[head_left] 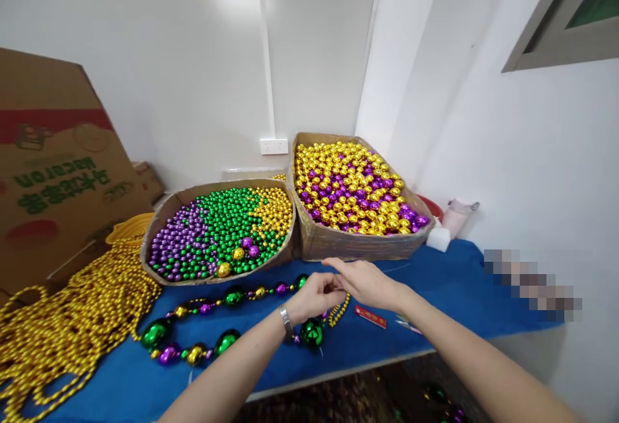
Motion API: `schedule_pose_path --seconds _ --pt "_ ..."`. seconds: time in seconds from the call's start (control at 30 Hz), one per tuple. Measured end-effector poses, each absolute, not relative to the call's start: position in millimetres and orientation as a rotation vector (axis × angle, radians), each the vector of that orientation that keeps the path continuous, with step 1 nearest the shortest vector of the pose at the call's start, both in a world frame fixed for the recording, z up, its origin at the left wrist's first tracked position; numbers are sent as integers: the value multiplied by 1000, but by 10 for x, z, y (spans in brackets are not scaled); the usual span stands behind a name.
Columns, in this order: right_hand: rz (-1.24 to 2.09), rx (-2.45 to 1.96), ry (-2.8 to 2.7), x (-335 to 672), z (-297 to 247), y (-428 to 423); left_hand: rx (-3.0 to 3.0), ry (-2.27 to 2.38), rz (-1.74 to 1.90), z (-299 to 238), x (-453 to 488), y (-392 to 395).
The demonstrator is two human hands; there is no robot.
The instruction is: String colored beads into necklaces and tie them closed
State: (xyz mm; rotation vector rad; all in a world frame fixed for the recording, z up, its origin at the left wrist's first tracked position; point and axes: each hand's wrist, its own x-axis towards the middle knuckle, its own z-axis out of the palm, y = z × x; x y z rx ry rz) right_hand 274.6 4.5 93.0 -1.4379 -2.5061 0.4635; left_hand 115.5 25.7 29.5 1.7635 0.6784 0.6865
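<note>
My left hand (316, 295), with a metal band at the wrist, is closed in a pinch above the blue cloth. My right hand (365, 283) meets it fingertip to fingertip, its thumb and finger drawn together. Whatever lies between them is too small or hidden to make out. Under and beside my left hand runs a bead garland (234, 296) of large green, gold and purple balls with smaller beads between. A short loop of small gold beads (340, 313) hangs just below my fingers.
Behind the hands stand a box of small purple, green and gold beads (145, 262) and a box of larger gold and purple beads (358, 247). Gold bead strands (82, 307) pile up left, by a carton (58, 171). A red label (370, 316) lies near my right forearm.
</note>
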Motion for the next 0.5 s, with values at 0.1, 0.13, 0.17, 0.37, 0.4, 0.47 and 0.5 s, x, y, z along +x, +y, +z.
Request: schedule_pose_path --seconds 0.1,0.13,0.17,0.37,0.4,0.47,0.5 --pt "576 -1448 -2443 2845 970 52 1942 751 659 289 1103 288" --pt "623 -1445 -2406 2905 995 43 2018 807 669 295 1086 303" --pt "679 -1435 -2360 2972 1022 28 2085 857 677 307 1071 317" --pt "1079 -1173 -1821 3062 1092 -153 2233 889 707 465 1074 351" --pt "1110 -1108 -1697 2992 1085 -176 2241 878 721 489 1092 348" --pt "1142 -989 -1468 2819 1082 -195 2259 873 735 526 1128 337" --pt "1154 -942 -1372 2733 1098 -191 2269 878 732 542 1142 331"
